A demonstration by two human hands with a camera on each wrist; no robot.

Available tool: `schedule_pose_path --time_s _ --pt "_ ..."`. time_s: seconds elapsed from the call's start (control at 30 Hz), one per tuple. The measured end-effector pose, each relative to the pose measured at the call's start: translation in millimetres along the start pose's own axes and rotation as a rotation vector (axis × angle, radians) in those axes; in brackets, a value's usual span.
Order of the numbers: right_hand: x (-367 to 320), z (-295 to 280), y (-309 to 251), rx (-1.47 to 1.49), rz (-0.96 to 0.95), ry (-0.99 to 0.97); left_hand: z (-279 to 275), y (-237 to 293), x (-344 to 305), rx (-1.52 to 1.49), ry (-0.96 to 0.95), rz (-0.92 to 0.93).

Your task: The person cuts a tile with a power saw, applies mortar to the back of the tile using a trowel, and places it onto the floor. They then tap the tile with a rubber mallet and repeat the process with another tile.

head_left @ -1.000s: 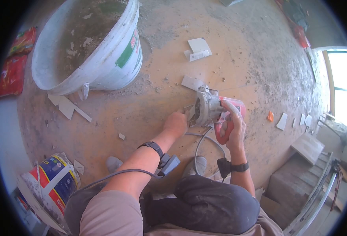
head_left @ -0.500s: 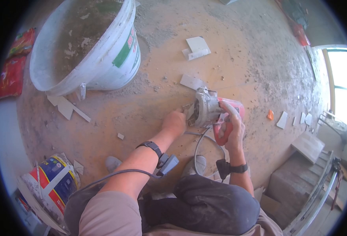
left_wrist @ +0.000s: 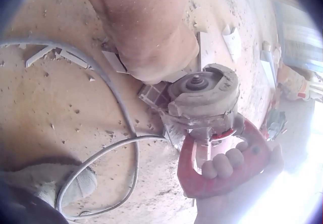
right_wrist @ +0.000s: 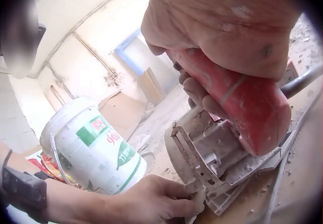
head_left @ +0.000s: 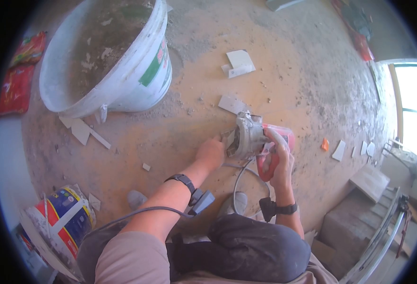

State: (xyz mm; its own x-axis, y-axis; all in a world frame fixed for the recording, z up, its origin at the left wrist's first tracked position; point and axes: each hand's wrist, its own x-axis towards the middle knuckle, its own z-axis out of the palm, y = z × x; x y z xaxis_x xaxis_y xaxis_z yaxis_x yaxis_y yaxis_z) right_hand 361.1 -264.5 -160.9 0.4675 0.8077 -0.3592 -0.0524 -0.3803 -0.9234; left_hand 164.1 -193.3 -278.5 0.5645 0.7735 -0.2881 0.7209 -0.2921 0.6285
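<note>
A handheld tile-cutting saw (head_left: 249, 138) with a red handle and dusty grey body lies on its side close over the floor. My right hand (head_left: 284, 163) grips the red handle (left_wrist: 224, 171), fingers curled through its loop. The round blade (left_wrist: 196, 84) faces my left hand and sits partly inside its guard (left_wrist: 204, 105). With thumb and fingers, my left hand (head_left: 211, 154) pinches a small pale tile piece (right_wrist: 198, 203) at the blade side. A ridged tile piece (left_wrist: 155, 95) shows beside the guard. My left fingertips are hidden in the left wrist view.
A large white bucket (head_left: 144, 90) stands at the upper left, a colourful bucket (head_left: 69, 213) at the lower left. Tile offcuts (head_left: 240, 62) are scattered over the dusty floor. The cable (left_wrist: 113, 90) loops near my foot. A metal frame (head_left: 383, 232) lies at right.
The head view has shifted slightly. Both hands keep their holds on the saw and the tile piece, with only small movement at the blade.
</note>
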Motion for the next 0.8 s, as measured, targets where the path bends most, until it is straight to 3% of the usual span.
schedule_pose_path --time_s 0.1,0.2,0.43,0.6,0.7,0.77,0.8 --pt "2 4 -4 0.038 0.007 0.019 1 -1 -1 -0.013 -0.002 0.020" --pt "8 5 -6 -0.097 -0.127 -0.006 -1 -1 -2 -0.013 -0.005 0.021" --pt "-13 -6 -18 0.145 0.005 0.064 -12 6 -5 -0.101 -0.077 -0.052" --pt "-30 -23 -14 0.121 -0.195 0.104 -14 6 -7 -0.127 -0.056 -0.064" --pt "-37 -28 -15 0.136 -0.217 0.129 -14 6 -6 -0.114 -0.058 -0.056" --pt "-48 -31 -18 0.285 0.002 0.155 -15 8 -6 -0.085 -0.064 -0.044" --pt "-49 -31 -18 0.294 0.013 0.158 -16 10 -6 -0.062 -0.064 -0.051"
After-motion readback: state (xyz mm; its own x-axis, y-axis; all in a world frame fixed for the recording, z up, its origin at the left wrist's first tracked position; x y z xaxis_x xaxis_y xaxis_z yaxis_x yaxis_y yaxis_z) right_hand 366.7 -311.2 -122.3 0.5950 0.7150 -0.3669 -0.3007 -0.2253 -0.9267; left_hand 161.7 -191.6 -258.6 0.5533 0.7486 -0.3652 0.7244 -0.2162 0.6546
